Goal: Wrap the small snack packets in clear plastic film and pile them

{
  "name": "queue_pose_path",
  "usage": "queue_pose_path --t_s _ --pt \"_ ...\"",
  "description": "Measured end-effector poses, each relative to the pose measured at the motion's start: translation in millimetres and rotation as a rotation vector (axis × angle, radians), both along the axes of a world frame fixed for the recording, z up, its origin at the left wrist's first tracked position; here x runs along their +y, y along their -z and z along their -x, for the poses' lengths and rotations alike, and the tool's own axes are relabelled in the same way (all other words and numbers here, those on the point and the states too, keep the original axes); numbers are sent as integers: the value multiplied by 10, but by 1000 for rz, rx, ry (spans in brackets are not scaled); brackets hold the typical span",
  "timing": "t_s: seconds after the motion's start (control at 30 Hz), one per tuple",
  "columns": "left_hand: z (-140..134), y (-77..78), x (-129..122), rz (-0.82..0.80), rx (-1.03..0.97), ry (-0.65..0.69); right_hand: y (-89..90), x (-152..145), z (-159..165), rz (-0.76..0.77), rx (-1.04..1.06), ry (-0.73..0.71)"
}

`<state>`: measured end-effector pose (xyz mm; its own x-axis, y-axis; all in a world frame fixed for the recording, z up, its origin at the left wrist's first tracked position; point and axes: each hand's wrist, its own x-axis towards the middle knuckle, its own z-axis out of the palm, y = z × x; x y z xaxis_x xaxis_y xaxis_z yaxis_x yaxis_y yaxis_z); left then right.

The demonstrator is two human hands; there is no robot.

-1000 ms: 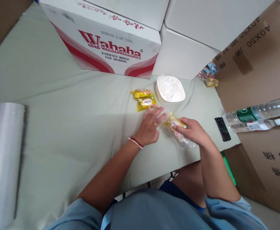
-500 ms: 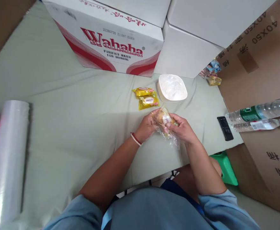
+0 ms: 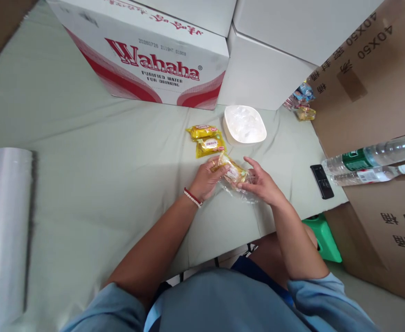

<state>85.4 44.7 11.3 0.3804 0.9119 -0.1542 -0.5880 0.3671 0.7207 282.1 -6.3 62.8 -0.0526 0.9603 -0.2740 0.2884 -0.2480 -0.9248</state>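
Observation:
My left hand [image 3: 205,180], with a beaded bracelet at the wrist, grips a yellow-wrapped snack cake [image 3: 233,172], thumb pressed on its top. Clear plastic bag [image 3: 240,193] film lies around the cake's lower and right side. At the right end, my right hand [image 3: 263,184] holds the bag film between thumb and lower fingers, its index finger lifted away. Just beyond my left hand lie two more yellow-wrapped snack cakes [image 3: 209,145], side by side. A white plastic tub [image 3: 227,129] with clear film inside stands behind the held cake.
A Wahaha water carton [image 3: 168,87] and white boxes [image 3: 254,69] stand at the back. A plastic film roll [image 3: 7,230] lies at left. On the right are a black phone [image 3: 322,181], two bottles [image 3: 378,157], small snack packets [image 3: 304,103] and a large brown carton [image 3: 368,101].
My left thumb has come over the top of the cake. My right hand has shifted from the cake's wrapper to the bag film, its index finger now raised. The view has turned slightly.

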Motion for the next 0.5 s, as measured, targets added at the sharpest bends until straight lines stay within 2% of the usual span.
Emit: queue_pose_path --t_s 0.1,0.23,0.37,0.5 --pt "46 0 51 49 -11 -59 -37 -100 -147 25 95 146" --pt "90 11 95 76 -34 2 -15 -131 -229 -66 205 379" --pt "67 23 56 111 -133 91 215 -17 -56 -154 225 519" --pt "17 21 -19 136 -228 219 506 134 287 -191 362 496"
